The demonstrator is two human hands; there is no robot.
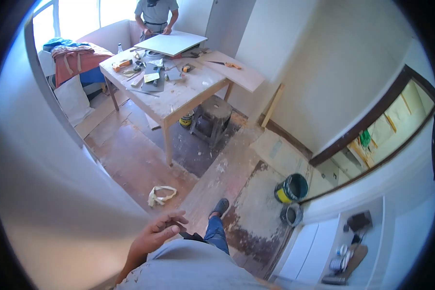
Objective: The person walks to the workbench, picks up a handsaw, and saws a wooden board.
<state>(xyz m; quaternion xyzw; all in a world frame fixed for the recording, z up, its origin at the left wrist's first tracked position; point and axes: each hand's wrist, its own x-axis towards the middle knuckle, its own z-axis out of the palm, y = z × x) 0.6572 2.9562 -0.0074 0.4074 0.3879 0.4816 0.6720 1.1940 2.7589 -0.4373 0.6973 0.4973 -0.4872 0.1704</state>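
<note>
At twelve o'clock from the left hand (162,232), fingers relaxed and empty, the pale strip (153,197) looks light, limp, pinchable where bunched.

Ahead of me, daylight fills the windows (77,19) beyond a wooden table (198,88), a stool (216,107) partly beneath it. The floor (125,150) is stained; pale wall (324,72) and dark frame (357,123) stand to my right.
</note>
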